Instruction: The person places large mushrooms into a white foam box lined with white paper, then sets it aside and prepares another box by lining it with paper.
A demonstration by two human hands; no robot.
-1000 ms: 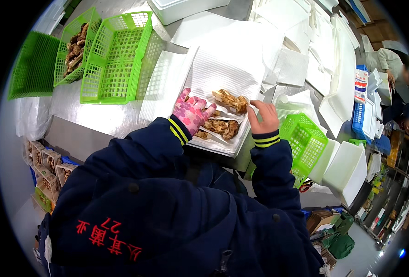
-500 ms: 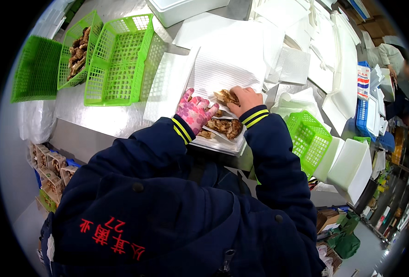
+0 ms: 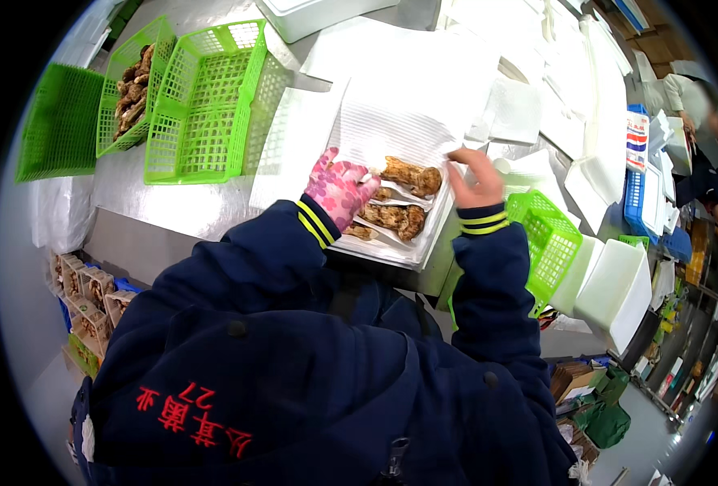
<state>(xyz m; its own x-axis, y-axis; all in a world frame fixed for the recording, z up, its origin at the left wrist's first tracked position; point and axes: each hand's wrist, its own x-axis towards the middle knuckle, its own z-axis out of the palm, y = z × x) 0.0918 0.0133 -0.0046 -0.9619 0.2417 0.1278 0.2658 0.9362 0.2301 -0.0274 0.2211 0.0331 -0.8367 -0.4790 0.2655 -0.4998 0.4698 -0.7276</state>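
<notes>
Left hand: my left hand [image 3: 339,188], in a pink patterned glove, lies palm down on the near left part of the shallow white foam tray [image 3: 391,249], fingers pressed together over the mushrooms; whether it pinches one I cannot tell.
Right hand: my bare right hand [image 3: 476,178] hovers at the tray's far right corner, fingers loosely spread, its grip closed on nothing.
Mushrooms: brown stubby mushrooms [image 3: 403,215] lie side by side in the tray on white paper, the farthest one [image 3: 412,176] just left of my right fingers.
Tray: it sits at the near edge of the steel worktop [image 3: 144,202], between my two sleeves.
Paper: a ribbed white sheet [image 3: 399,117] lies just beyond the tray.
Baskets: an empty bright green plastic mesh basket [image 3: 213,105] stands well to the left; behind it a second green basket [image 3: 132,89] holds more brown mushrooms.
Right side: a small green mesh basket [image 3: 549,243] sits just beside my right sleeve.
</notes>
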